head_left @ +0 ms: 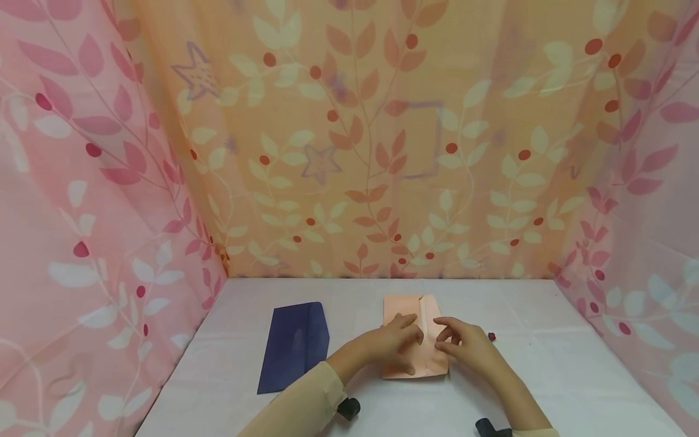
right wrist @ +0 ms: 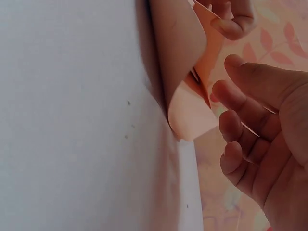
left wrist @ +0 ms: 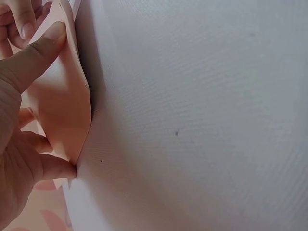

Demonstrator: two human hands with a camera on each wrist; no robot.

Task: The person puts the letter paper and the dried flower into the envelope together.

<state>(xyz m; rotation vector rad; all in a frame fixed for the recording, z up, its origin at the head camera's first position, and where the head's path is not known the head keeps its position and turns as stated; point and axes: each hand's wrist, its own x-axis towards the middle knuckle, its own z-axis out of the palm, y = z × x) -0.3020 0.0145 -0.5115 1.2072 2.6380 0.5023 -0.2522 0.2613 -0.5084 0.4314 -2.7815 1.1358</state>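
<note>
A peach paper envelope (head_left: 401,309) lies on the white table with its flap side on the right. My left hand (head_left: 390,343) is spread across it. In the left wrist view the left thumb (left wrist: 41,50) presses near one edge while the fingers reach the opposite edge, gripping it. The envelope (right wrist: 178,43) bulges in the right wrist view, and a gap shows its inside. My right hand (head_left: 472,349) hovers beside the flap, fingers loosely bent; in the right wrist view this hand (right wrist: 274,125) holds nothing and stands apart from the paper.
Left of my left arm lies a dark blue envelope (head_left: 286,340), partly covered by the sleeve. A small dark red object (head_left: 492,336) sits just right of my right hand. Patterned cloth (head_left: 355,121) encloses the white table (head_left: 218,334) at the back and sides.
</note>
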